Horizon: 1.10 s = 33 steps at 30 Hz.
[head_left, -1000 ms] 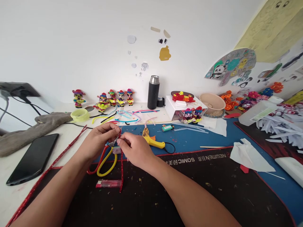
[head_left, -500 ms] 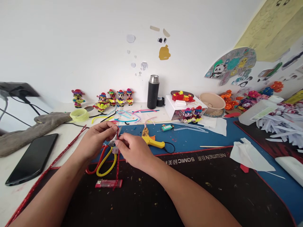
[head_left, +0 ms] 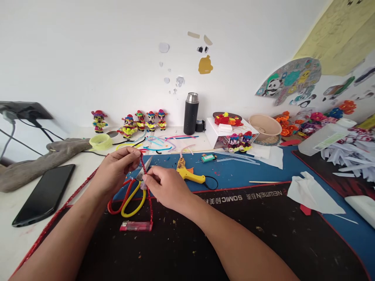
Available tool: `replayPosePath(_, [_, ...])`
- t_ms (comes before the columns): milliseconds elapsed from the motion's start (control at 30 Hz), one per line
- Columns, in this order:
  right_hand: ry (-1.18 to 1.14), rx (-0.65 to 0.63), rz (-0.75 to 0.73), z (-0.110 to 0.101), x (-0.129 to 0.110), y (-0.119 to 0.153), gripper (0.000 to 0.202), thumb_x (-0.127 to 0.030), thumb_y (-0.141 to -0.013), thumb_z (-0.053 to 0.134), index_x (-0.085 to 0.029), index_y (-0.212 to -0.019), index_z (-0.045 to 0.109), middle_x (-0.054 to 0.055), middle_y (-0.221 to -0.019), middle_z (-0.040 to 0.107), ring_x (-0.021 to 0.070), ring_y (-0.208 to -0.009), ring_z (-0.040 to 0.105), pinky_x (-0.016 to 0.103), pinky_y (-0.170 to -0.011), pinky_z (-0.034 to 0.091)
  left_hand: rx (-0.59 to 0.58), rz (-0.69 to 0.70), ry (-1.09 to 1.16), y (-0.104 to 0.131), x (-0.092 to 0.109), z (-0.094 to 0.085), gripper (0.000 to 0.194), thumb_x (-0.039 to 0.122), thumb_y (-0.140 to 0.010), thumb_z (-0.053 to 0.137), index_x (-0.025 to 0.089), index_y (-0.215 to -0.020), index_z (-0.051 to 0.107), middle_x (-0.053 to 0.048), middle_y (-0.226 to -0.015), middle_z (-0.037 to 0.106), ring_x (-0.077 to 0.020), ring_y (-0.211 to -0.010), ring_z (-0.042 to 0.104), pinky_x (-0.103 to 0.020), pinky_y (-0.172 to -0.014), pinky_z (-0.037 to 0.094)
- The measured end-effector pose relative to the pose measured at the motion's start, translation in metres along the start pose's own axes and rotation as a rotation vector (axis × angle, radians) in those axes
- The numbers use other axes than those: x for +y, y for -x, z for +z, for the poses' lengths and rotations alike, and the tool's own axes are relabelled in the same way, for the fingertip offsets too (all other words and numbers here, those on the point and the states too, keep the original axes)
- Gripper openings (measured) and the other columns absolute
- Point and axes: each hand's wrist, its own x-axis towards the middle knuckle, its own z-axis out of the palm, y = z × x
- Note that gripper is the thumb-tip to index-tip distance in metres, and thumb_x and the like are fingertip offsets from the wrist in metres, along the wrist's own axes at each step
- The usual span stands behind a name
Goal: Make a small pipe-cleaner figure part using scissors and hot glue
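A glittery red pipe cleaner (head_left: 150,205) runs between my hands and hangs down over the black mat. My left hand (head_left: 121,166) pinches its upper end between thumb and fingertips. Lower down, my right hand (head_left: 165,185) grips the same strand, thumb against fingers. Scissors (head_left: 132,203) with one red and one yellow handle lie just behind and below the hands, their blades partly covered by the strand. Below them rests a pinkish-red lighter (head_left: 136,226), which the strand's lower end appears to meet. More long red pipe cleaners (head_left: 70,199) lie at the left, partly hidden by my left forearm.
A yellow glue gun (head_left: 190,175) lies just beyond my right hand. At the back stand a black thermos (head_left: 191,115) and several small figures (head_left: 128,125). A phone (head_left: 45,195) lies at left; crumpled tissue (head_left: 313,195) and a plastic bottle (head_left: 326,136) are at right.
My left hand has shifted slightly away from the right hand, exposing more of the red strand between them. The hanging end has swung slightly right. The view has shifted a little.
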Motion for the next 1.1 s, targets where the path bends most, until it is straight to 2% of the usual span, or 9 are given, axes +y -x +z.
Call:
replayPosePath(133, [0.002, -0.004, 0.005, 0.000, 0.000, 0.000, 0.026, -0.032, -0.104, 0.056, -0.022, -0.084, 0.067, -0.002, -0.071, 0.069, 0.0125, -0.061, 0.059, 0.024, -0.060, 0.037, -0.003, 0.002, -0.016, 0.001, 0.002, 0.000, 0.026, 0.039, -0.069, 0.089, 0.019, -0.071, 0.072, 0.003, -0.057, 0.054, -0.0114, -0.057, 0.042, -0.025, -0.054, 0.032])
replayPosePath(333, [-0.060, -0.003, 0.011, 0.000, 0.003, 0.000, 0.023, -0.039, -0.106, 0.056, -0.023, -0.093, 0.066, 0.000, -0.084, 0.073, 0.0138, -0.065, 0.064, 0.024, -0.060, 0.042, 0.002, 0.012, 0.002, 0.004, 0.006, 0.002, 0.024, 0.036, -0.073, 0.088, 0.019, -0.073, 0.072, 0.003, -0.058, 0.054, -0.0114, -0.057, 0.042, -0.025, -0.054, 0.032])
replayPosePath(533, [-0.137, 0.036, 0.024, 0.001, 0.006, -0.001, 0.023, -0.044, -0.105, 0.056, -0.023, -0.105, 0.065, -0.002, -0.074, 0.069, 0.0140, -0.061, 0.064, 0.024, -0.058, 0.043, -0.075, -0.006, -0.029, 0.005, 0.004, 0.003, 0.025, 0.039, -0.077, 0.088, 0.019, -0.077, 0.074, 0.003, -0.061, 0.055, -0.0115, -0.058, 0.042, -0.025, -0.054, 0.032])
replayPosePath(667, [-0.191, 0.033, 0.030, 0.000, 0.008, -0.002, 0.024, -0.041, -0.107, 0.051, -0.022, -0.097, 0.063, -0.005, -0.064, 0.062, 0.0116, -0.053, 0.060, 0.023, -0.056, 0.043, -0.104, -0.029, -0.007, 0.006, 0.003, 0.004, 0.024, 0.037, -0.076, 0.090, 0.018, -0.078, 0.076, 0.002, -0.065, 0.058, -0.0107, -0.059, 0.043, -0.024, -0.053, 0.034])
replayPosePath(800, [-0.234, -0.007, 0.039, 0.001, 0.009, -0.002, 0.025, -0.033, -0.107, 0.051, -0.021, -0.088, 0.061, -0.007, -0.057, 0.058, 0.0093, -0.046, 0.056, 0.022, -0.054, 0.042, -0.094, -0.052, 0.112, 0.008, 0.000, 0.008, 0.025, 0.034, -0.070, 0.093, 0.017, -0.077, 0.077, 0.002, -0.064, 0.059, -0.0091, -0.056, 0.045, -0.021, -0.051, 0.037])
replayPosePath(933, [-0.295, -0.054, 0.072, 0.004, 0.009, -0.002, 0.021, -0.032, -0.107, 0.052, -0.021, -0.091, 0.061, -0.008, -0.057, 0.058, 0.0086, -0.043, 0.055, 0.020, -0.051, 0.044, -0.110, -0.118, 0.199, 0.008, -0.004, 0.013, 0.026, 0.032, -0.067, 0.095, 0.016, -0.075, 0.077, 0.001, -0.065, 0.063, -0.0097, -0.056, 0.049, -0.020, -0.051, 0.041])
replayPosePath(1100, [-0.370, -0.066, 0.088, 0.006, 0.012, -0.002, 0.024, -0.037, -0.107, 0.052, -0.020, -0.093, 0.064, -0.005, -0.063, 0.064, 0.0084, -0.045, 0.059, 0.020, -0.051, 0.046, -0.085, -0.096, 0.193, 0.006, -0.003, 0.009, 0.025, 0.032, -0.069, 0.094, 0.015, -0.075, 0.076, 0.002, -0.062, 0.060, -0.0081, -0.055, 0.049, -0.017, -0.052, 0.042])
